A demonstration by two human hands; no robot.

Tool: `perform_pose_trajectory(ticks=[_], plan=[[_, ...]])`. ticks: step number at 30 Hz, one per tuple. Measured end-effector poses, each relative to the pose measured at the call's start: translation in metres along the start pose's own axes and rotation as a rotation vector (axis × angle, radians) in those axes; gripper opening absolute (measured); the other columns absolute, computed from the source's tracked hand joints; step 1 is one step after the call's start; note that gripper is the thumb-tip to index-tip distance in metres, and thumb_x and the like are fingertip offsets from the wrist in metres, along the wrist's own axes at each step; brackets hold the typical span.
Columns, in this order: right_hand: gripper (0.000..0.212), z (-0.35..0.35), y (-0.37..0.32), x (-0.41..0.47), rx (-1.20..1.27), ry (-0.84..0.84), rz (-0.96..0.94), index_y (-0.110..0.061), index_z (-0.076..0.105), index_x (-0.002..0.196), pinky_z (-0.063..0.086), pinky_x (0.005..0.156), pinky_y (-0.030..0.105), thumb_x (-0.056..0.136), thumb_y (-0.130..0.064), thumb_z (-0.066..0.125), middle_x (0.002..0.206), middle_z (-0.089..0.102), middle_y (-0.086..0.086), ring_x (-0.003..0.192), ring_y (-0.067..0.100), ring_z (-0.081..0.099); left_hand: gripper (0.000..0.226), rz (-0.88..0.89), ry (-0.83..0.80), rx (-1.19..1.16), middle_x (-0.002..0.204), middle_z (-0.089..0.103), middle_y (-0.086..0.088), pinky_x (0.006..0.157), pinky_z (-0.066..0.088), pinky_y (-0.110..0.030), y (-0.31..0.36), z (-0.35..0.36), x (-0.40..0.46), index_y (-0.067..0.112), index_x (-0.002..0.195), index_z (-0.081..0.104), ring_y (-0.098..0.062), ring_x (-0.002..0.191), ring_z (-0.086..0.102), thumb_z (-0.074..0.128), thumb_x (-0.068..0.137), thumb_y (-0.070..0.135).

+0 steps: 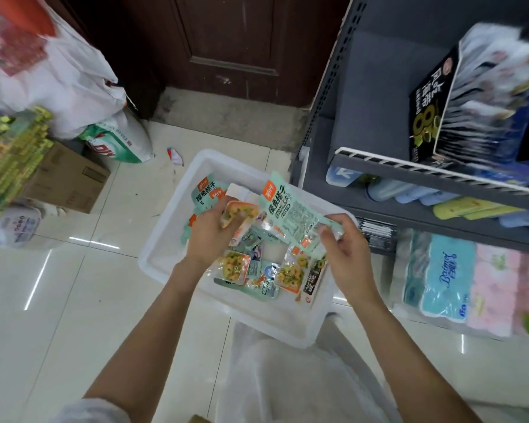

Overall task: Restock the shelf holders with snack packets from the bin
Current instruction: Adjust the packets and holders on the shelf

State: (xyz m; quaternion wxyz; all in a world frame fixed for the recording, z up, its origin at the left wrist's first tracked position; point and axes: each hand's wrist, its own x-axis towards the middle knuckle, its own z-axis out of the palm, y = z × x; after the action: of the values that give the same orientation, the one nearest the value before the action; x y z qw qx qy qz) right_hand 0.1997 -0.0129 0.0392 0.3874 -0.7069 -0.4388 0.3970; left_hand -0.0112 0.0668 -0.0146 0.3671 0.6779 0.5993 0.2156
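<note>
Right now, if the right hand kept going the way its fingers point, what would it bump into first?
The right hand pinches a mint-green snack packet and points up-left toward the left hand. It would likely meet that hand's bunch of packets first, though depth is hard to judge.

left hand (pixel 209 233) grips snack packets (pixel 237 213) | right hand (pixel 347 254) pinches mint packet (pixel 290 213) | above white bin (pixel 177 209)

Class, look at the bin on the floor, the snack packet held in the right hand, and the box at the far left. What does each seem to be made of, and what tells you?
Bin: seemingly translucent white plastic, since the floor tiles show faintly through its walls. Snack packet in the right hand: thin glossy plastic film, part printed, part clear; it bends and glints. Box: plain brown cardboard, matte, with folded flaps.
</note>
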Motion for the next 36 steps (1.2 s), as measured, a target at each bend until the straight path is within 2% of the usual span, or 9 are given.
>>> perform_pose_trajectory(ticks=[3, 7, 11, 17, 21, 24, 30, 33, 36], plan=[[0.021, -0.009, -0.023, -0.008, 0.196, 0.059, -0.055, -0.028, 0.052, 0.09, 0.044, 0.053, 0.011, 0.095, -0.008, 0.052, 0.084, 0.067, -0.012, 0.065, -0.004, 0.061, 0.015, -0.194, 0.164, -0.447, 0.092, 0.067, 0.01, 0.076, 0.05, -0.026, 0.027, -0.008, -0.003, 0.019, 0.105, 0.057, -0.002, 0.083, 0.063, 0.053, 0.097, 0.03], [0.017, 0.0, -0.026, -0.012, -0.153, 0.079, -0.34, -0.032, 0.051, 0.102, 0.043, 0.067, 0.002, 0.098, -0.016, 0.048, 0.101, 0.062, -0.028, 0.086, -0.013, 0.058, 0.02, -0.47, 0.097, -0.921, 0.104, 0.07, 0.002, 0.088, 0.051, -0.036, 0.066, 0.0, -0.009, 0.028, 0.112, 0.059, -0.022, 0.1, 0.066, 0.047, 0.098, 0.035], [0.029, -0.003, -0.014, -0.013, -0.52, 0.114, -0.652, -0.016, 0.065, 0.113, 0.053, 0.086, 0.026, 0.089, -0.013, 0.049, 0.118, 0.067, -0.001, 0.105, 0.013, 0.064, 0.068, -0.459, -0.093, -1.202, 0.124, 0.063, -0.014, 0.098, 0.047, -0.044, 0.092, 0.007, -0.006, 0.01, 0.134, 0.048, -0.029, 0.114, 0.061, 0.049, 0.087, 0.059], [0.025, -0.035, 0.002, -0.012, -0.676, 0.078, -0.807, -0.015, 0.07, 0.108, 0.044, 0.098, 0.028, 0.091, -0.026, 0.056, 0.122, 0.064, 0.003, 0.113, 0.017, 0.055, 0.038, -0.344, -0.091, -1.01, 0.108, 0.07, -0.01, 0.081, 0.055, -0.038, 0.125, 0.026, -0.013, 0.007, 0.118, 0.052, -0.028, 0.1, 0.067, 0.065, 0.083, 0.002], [0.046, -0.078, 0.005, -0.012, -0.39, 0.008, -0.535, -0.02, 0.063, 0.12, 0.033, 0.1, 0.016, 0.092, -0.053, 0.046, 0.131, 0.055, -0.005, 0.119, 0.008, 0.045, 0.036, -0.262, -0.092, -0.812, 0.105, 0.071, -0.005, 0.072, 0.055, -0.024, 0.151, 0.044, -0.014, 0.009, 0.117, 0.055, -0.017, 0.092, 0.069, 0.065, 0.084, 0.001], [0.053, -0.125, 0.007, -0.001, -0.19, 0.118, -0.284, -0.029, 0.046, 0.134, 0.033, 0.094, 0.008, 0.086, -0.042, 0.063, 0.13, 0.048, -0.012, 0.115, 0.002, 0.045, 0.038, -0.152, -0.165, -0.648, 0.103, 0.072, 0.001, 0.066, 0.053, -0.017, 0.179, 0.065, -0.017, 0.015, 0.117, 0.055, -0.012, 0.088, 0.069, 0.068, 0.082, 0.004], [0.103, -0.245, 0.032, 0.014, 0.058, -0.124, -0.111, -0.066, 0.013, 0.129, 0.058, 0.067, 0.035, 0.073, -0.013, 0.08, 0.105, 0.06, -0.014, 0.081, 0.012, 0.069, 0.04, -0.014, -0.334, -0.473, 0.106, 0.07, -0.004, 0.077, 0.056, -0.027, 0.258, 0.137, -0.031, 0.013, 0.115, 0.054, -0.014, 0.092, 0.069, 0.071, 0.08, 0.002], [0.08, -0.316, 0.049, 0.008, -0.071, -0.171, -0.091, -0.048, 0.035, 0.13, 0.057, 0.066, 0.028, 0.072, -0.017, 0.081, 0.095, 0.066, -0.013, 0.084, 0.008, 0.068, 0.036, 0.024, -0.353, -0.388, 0.1, 0.072, 0.005, 0.075, 0.057, -0.025, 0.307, 0.183, -0.04, 0.024, 0.104, 0.056, -0.008, 0.087, 0.07, 0.075, 0.078, 0.009], [0.032, -0.384, 0.072, 0.003, -0.014, -0.117, -0.053, -0.017, 0.056, 0.103, 0.052, 0.05, 0.022, 0.078, -0.014, 0.076, 0.089, 0.069, -0.004, 0.068, 0.003, 0.066, 0.033, 0.051, -0.367, -0.39, 0.098, 0.071, 0.013, 0.074, 0.055, -0.02, 0.355, 0.227, -0.046, 0.031, 0.104, 0.056, -0.003, 0.088, 0.068, 0.073, 0.079, 0.016]])
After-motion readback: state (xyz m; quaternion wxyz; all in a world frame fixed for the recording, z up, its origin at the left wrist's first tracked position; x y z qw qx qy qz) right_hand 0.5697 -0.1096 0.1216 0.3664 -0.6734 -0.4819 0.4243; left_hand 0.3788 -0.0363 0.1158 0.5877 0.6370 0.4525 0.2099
